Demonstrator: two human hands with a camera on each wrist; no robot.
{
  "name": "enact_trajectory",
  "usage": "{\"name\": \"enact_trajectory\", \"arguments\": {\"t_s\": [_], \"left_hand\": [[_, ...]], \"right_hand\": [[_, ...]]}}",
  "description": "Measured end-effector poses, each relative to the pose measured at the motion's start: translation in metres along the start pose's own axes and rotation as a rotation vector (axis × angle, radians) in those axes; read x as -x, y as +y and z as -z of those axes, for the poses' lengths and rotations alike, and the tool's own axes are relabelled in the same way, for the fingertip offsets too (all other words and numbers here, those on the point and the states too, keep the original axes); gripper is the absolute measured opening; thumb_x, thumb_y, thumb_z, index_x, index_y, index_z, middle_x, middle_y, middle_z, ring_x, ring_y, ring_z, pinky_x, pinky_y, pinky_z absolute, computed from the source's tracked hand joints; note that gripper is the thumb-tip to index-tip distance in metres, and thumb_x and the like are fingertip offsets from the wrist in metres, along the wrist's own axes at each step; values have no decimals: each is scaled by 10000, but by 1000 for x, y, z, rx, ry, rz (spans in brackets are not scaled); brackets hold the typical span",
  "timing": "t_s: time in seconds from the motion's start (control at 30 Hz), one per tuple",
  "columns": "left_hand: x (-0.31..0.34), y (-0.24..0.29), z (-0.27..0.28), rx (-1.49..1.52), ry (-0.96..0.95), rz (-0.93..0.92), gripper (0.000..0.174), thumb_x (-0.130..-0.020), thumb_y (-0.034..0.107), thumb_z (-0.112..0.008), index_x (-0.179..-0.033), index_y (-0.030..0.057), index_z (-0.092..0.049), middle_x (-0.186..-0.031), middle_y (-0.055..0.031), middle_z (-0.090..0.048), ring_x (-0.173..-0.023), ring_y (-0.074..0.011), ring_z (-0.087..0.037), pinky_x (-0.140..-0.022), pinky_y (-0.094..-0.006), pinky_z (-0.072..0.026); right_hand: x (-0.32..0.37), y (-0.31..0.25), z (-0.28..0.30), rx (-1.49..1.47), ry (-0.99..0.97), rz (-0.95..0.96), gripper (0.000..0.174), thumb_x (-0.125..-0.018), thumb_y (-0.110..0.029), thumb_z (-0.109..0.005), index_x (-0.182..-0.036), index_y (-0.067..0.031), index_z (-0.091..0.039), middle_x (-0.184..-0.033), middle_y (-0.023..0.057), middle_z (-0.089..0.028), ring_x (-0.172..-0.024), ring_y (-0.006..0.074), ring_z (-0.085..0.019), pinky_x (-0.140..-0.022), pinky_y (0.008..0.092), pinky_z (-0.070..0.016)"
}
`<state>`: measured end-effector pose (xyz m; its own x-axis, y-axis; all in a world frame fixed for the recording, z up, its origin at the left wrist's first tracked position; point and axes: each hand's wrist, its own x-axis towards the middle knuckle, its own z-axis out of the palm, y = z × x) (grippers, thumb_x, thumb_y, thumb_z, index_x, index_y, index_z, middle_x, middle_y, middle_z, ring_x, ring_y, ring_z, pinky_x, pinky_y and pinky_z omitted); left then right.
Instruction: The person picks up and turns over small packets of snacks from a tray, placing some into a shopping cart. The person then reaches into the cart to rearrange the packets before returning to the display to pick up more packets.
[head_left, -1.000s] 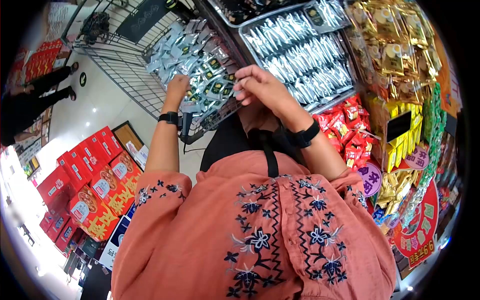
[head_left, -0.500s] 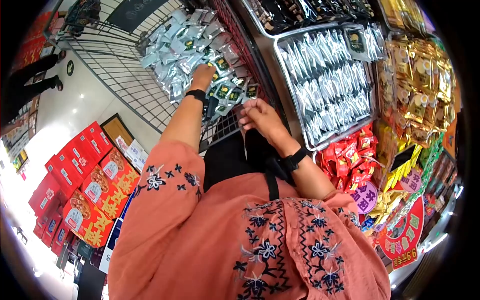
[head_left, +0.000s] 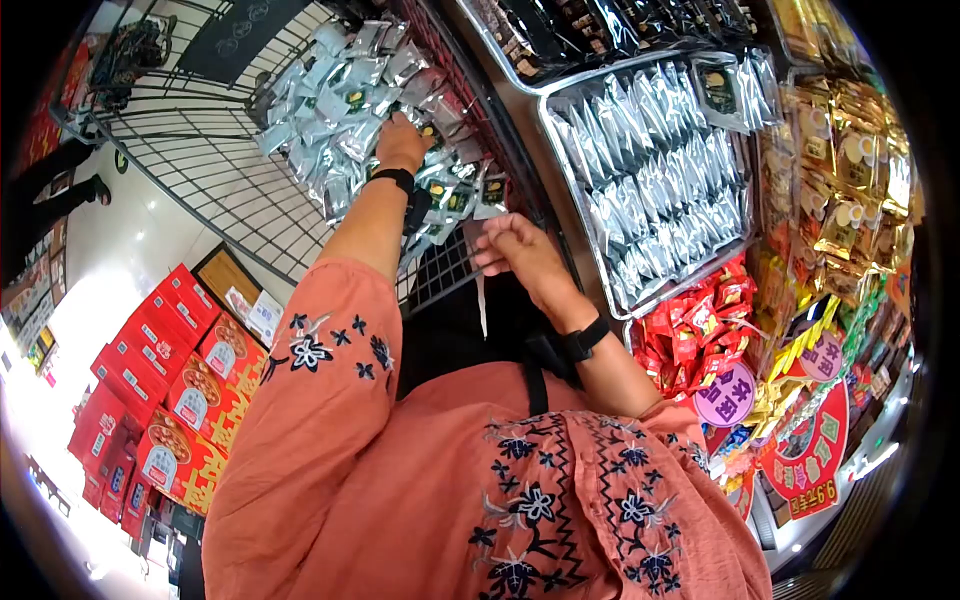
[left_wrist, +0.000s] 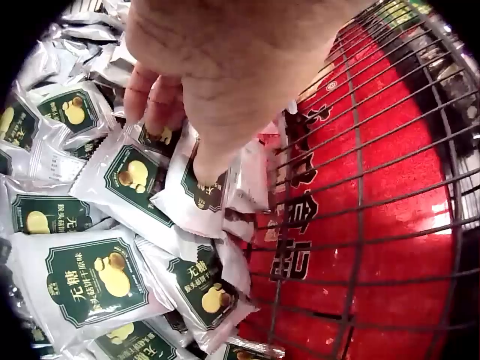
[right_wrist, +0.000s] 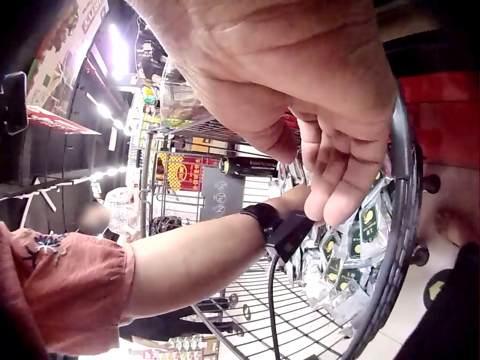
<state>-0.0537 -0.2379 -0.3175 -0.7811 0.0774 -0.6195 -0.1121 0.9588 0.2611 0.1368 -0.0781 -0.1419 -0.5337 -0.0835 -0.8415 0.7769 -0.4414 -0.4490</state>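
Silver-grey biscuit packets (head_left: 345,100) with green labels lie in a heap in a wire shopping cart (head_left: 215,170). My left hand (head_left: 402,147) reaches down into this heap. In the left wrist view the left thumb presses on a packet (left_wrist: 196,196), and the fingers curl on its far side, partly hidden by the hand. My right hand (head_left: 528,262) hovers by the cart's near edge, palm inward, its fingers loosely bent. Nothing shows between those fingers in the right wrist view, where the cart's dark rim (right_wrist: 401,217) passes close behind them.
Right of the cart, a clear tray (head_left: 600,255) holds rows of silver packets (head_left: 650,175). Red snack packets (head_left: 695,330) and gold packets (head_left: 845,200) fill the display beyond it. Red gift boxes (head_left: 145,350) are stacked at the left. A person's dark-clad legs (head_left: 45,200) show at far left.
My left hand has moved forward, farther into the heap of packets. The right hand has lowered and stays near the cart's edge. The head view has shifted, bringing the tray farther right.
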Motion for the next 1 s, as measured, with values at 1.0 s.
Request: {"name": "enact_trajectory", "arguments": {"t_s": [1.0], "left_hand": [[290,131,146,1737,-437,-370,305,-951,163,-633,-1209,7,-587,-1082,-86,-692,-950,-185,-685,-782,-326,-559]], "right_hand": [[128,-117,14,0,-99,626,243,-978,-212,-627,-1120,-15,-615,-991,49,-674,-882,128,-640,-794,268,-508]]}}
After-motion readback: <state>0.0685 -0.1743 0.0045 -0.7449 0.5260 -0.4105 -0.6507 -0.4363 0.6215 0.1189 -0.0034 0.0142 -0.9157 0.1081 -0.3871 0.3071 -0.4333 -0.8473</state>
